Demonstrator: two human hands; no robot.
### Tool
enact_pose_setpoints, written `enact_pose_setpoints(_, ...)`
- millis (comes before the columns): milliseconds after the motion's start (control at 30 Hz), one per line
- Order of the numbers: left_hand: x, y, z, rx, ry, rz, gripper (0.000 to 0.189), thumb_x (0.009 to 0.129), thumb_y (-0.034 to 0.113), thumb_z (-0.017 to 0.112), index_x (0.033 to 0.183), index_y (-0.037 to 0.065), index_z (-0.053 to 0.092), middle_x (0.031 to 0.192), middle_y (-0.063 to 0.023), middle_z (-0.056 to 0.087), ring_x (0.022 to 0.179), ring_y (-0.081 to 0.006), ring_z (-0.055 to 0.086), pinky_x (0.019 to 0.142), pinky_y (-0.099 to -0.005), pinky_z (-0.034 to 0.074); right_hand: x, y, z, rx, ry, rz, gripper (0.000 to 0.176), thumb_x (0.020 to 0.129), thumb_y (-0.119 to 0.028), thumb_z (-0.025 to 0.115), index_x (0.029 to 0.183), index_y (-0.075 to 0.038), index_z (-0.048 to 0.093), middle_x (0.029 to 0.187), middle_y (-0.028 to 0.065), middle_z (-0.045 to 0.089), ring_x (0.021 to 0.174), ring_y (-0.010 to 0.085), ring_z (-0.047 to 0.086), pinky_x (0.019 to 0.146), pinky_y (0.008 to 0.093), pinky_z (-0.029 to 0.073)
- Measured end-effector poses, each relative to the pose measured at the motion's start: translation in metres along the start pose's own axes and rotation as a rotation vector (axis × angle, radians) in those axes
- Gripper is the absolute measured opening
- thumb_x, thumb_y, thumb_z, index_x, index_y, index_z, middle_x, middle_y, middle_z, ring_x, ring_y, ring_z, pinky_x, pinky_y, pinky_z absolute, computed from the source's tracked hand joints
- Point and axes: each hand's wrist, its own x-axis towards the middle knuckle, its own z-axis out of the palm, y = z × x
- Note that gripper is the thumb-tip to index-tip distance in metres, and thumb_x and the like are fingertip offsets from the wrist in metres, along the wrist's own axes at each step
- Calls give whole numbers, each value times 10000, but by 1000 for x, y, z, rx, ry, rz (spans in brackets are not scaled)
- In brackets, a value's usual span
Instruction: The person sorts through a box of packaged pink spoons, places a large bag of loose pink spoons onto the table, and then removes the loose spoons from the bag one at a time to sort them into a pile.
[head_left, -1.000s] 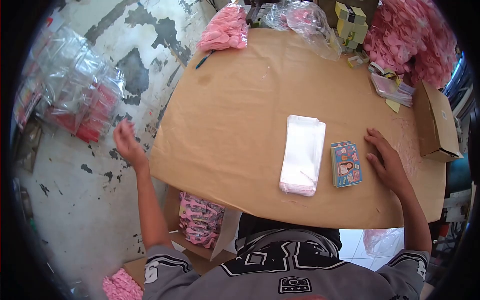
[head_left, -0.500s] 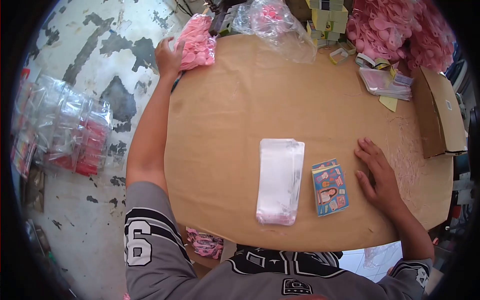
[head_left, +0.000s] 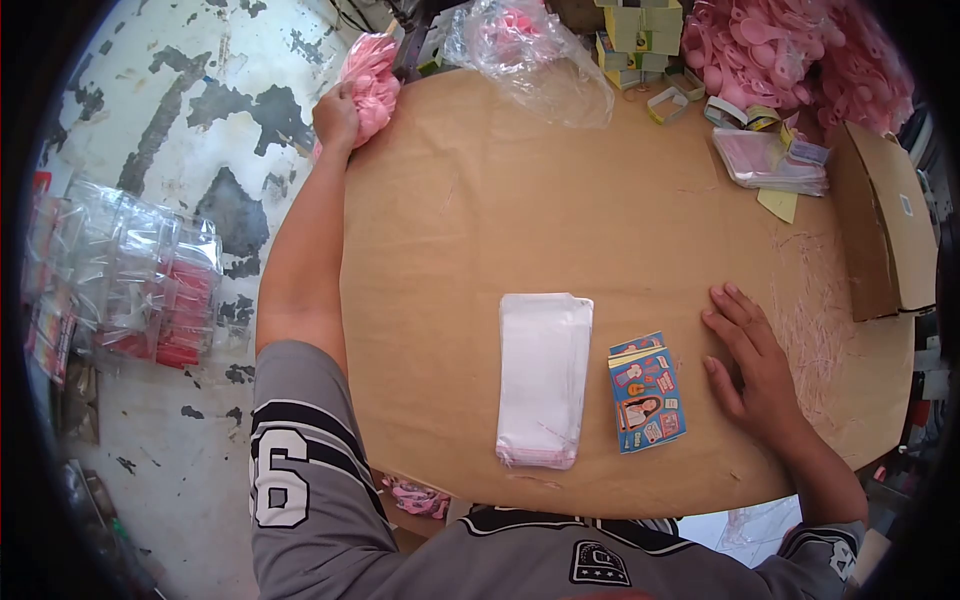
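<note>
Risk, first: slippage of the bag of pink pieces (head_left: pixel 372 85), at the far left corner of the desk (head_left: pixel 450 240); likely cause, a grip on one side only, with smooth film and loose contents that can shift. Risk, second: a fall to the floor (head_left: pixel 165 420), the bag being right at the edge, beside the drop. Risk, third: spilled pieces, should the film tear or the mouth gape; closure of the bag not legible. Risk, fourth: disorder in the stack of clear sleeves (head_left: pixel 545 380) or the stack of printed cards (head_left: pixel 648 400), both unfastened, if a forearm or the bag sweeps low across them. Left hand (head_left: pixel 337 120): one, arm extended, fingers curled and closed on the near side of the bag, film bunched beside them; thumb and underside of the grip hidden, firmness not to be told. Right hand (head_left: pixel 752 375): one, palm down on the desk, fingers slightly spread, thumb apart, nothing held; cards just beside it, toward the left hand, sleeves beyond the cards. Further from the right hand, outward: an open cardboard box (head_left: pixel 875 225); ahead of it, a packet of clear film (head_left: pixel 768 160) with yellow paper adjoining.
</note>
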Motion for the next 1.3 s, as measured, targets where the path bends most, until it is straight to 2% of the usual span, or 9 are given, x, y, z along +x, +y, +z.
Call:
enact_pose_setpoints(233,5,-21,-54,-259,172,-33,387,1117,444,633,1171,140,867,1083,-174,834,985,-409,789,854,-478,596,-3,-1,1,7,28,-5,489,998,-116,714,1466,-3,629,1651,205,545,1603,407,438,1331,544,337)
enact_pose_setpoints(400,-16,-23,-96,-484,254,-37,360,1130,383,660,1189,91,863,1069,-143,853,952,-258,806,850,-396,600,-5,-3,1,16,51,-6,467,1009,-114,702,1458,-7,632,1646,201,552,1598,406,443,1329,519,347)
enact_pose_setpoints(567,-55,-21,-196,-463,252,74,331,1134,359,675,1219,101,864,1057,-104,859,892,-159,753,839,-339,582,-6,-2,4,13,76,-20,457,1012,-116,703,1453,-17,638,1639,202,557,1600,401,441,1317,500,369)
enact_pose_setpoints(700,-140,4,-306,-368,178,142,268,1149,207,664,1313,72,828,1128,-76,857,897,-103,715,805,-294,564,-8,-3,6,26,88,-14,447,1017,-106,693,1451,-17,639,1639,198,558,1600,396,442,1310,495,378)
enact_pose_setpoints(767,-195,17,-353,-290,124,21,266,1148,157,656,1335,56,814,1178,-70,850,950,-98,734,828,-296,571,-8,-3,6,21,87,-20,445,1020,-97,687,1454,-16,636,1643,198,554,1601,396,441,1311,493,375)
enact_pose_setpoints(867,-277,26,-386,-265,104,91,273,1134,124,653,1348,50,804,1229,-104,840,1077,-155,779,916,-333,591,-7,-6,5,15,77,-20,452,1022,-83,679,1465,-14,623,1653,200,542,1603,400,437,1314,488,370)
enact_pose_setpoints(1067,-386,73,-384,-202,-24,221,166,1001,48,756,1147,-11,808,1198,-179,821,1218,-365,768,1051,-454,574,-5,6,8,-35,38,-94,455,1020,-65,673,1468,-16,608,1670,196,522,1594,412,440,1310,486,372)
enact_pose_setpoints(1267,-393,105,-385,-310,-43,185,181,955,85,814,1124,18,822,1192,-154,807,1146,-352,753,1016,-460,579,53,-17,-58,-175,-354,39,334,1023,-115,723,1328,14,687,1422,196,709,1384,390,633,1197,458,476)
enact_pose_setpoints(1300,-392,107,-386,-334,-59,168,183,953,90,818,1123,23,825,1192,-147,803,1137,-347,748,1015,-459,579,66,-25,-59,-167,-269,-64,309,1025,-123,729,1304,7,699,1397,190,721,1357,388,649,1180,459,483)
